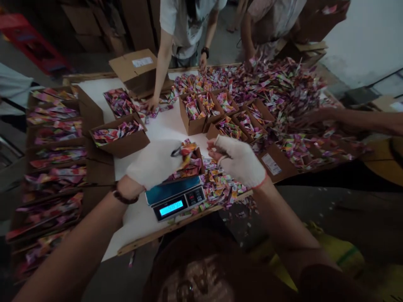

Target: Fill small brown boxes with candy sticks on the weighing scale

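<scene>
Gloved left hand (154,163) looks pinched on some candy packets (188,156) just above the digital scale (174,198), right hand (239,161) half open beside them. Boxes (119,138) left of the scale look filled, but a big loose pile (277,92) is left beyond it on the tabletop (138,235).

white wall (362,37), dark concrete floor (317,209), stacked cardboard cartons (85,25), red plastic rack (31,42)

A digital scale (175,198) on the table (135,222) stands before a small cardboard box (197,156) of packets (189,163).
</scene>
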Demonstrator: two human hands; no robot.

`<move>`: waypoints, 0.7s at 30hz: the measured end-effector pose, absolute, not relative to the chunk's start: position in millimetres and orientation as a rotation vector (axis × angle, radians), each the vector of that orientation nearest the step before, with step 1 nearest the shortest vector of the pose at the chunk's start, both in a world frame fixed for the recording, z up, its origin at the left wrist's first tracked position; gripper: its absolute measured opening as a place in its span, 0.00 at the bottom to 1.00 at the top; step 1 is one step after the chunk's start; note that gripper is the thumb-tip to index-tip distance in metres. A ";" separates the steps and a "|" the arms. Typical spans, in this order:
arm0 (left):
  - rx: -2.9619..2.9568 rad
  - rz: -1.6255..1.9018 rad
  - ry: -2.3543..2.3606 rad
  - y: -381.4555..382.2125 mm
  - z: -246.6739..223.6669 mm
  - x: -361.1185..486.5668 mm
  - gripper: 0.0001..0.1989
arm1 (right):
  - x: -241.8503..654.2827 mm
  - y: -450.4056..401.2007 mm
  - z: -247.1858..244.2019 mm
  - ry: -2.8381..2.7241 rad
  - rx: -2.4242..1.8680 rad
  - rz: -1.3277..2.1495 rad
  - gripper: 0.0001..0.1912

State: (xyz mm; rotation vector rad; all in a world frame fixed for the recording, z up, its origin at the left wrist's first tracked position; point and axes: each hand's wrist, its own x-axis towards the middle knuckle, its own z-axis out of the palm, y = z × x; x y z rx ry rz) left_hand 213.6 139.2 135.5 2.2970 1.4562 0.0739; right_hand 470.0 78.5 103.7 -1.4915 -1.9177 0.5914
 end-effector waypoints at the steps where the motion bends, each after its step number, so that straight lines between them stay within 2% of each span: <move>1: 2.305 0.077 1.396 139.1 146.3 225.5 0.06 | 465.2 73.5 120.3 -1.885 -1.446 0.508 0.15; 3: 2.265 0.152 1.231 136.7 162.5 247.4 0.05 | 459.5 66.4 147.7 -1.800 -1.434 0.370 0.15; 7: 2.119 0.374 1.120 130.4 162.8 243.9 0.19 | 454.3 71.6 152.2 -1.774 -1.442 0.373 0.14; 10: 2.032 0.587 1.383 126.5 142.4 194.1 0.17 | 440.2 85.9 119.6 -1.985 -1.480 0.513 0.15; 14: 1.671 0.703 1.864 119.6 112.1 123.2 0.27 | 402.9 98.8 89.4 -2.372 -1.771 0.679 0.19; 17: 1.484 0.703 2.043 111.9 97.1 100.0 0.32 | 379.9 103.7 92.1 -2.623 -1.967 0.704 0.18; 21: 1.395 0.648 2.048 102.1 92.1 100.8 0.37 | 390.0 105.7 115.0 -2.682 -1.924 0.714 0.13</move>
